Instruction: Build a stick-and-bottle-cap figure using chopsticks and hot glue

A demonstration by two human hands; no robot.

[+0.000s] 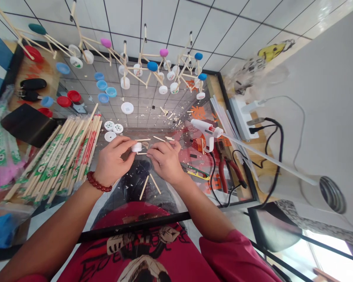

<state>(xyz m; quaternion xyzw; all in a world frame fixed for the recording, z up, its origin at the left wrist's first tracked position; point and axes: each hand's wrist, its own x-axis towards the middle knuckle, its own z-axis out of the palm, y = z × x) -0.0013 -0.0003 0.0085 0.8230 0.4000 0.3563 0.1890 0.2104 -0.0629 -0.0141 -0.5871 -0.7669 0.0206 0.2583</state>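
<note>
Between thumb and forefinger, my left hand (113, 159) pinches a white bottle cap (137, 147) turned on its side. My right hand (166, 160) has its fingers closed on one end of a short wooden stick (141, 153), whose other end is right by the cap; whether they touch I cannot tell. Just beyond the hands lie cut stick pieces (159, 138). Two more short sticks (144, 188) rest nearer my body. Several loose white caps (118, 128) are beside my left hand.
Small bicycle-like stick models (147, 70) with cap wheels line the far edge. Bundled chopsticks (61, 156) and red caps (64, 101) are at left. A white glue gun (204, 127), red-handled pliers (222, 172), a yellow cutter (197, 173) and a power strip (243, 119) with cables are at right.
</note>
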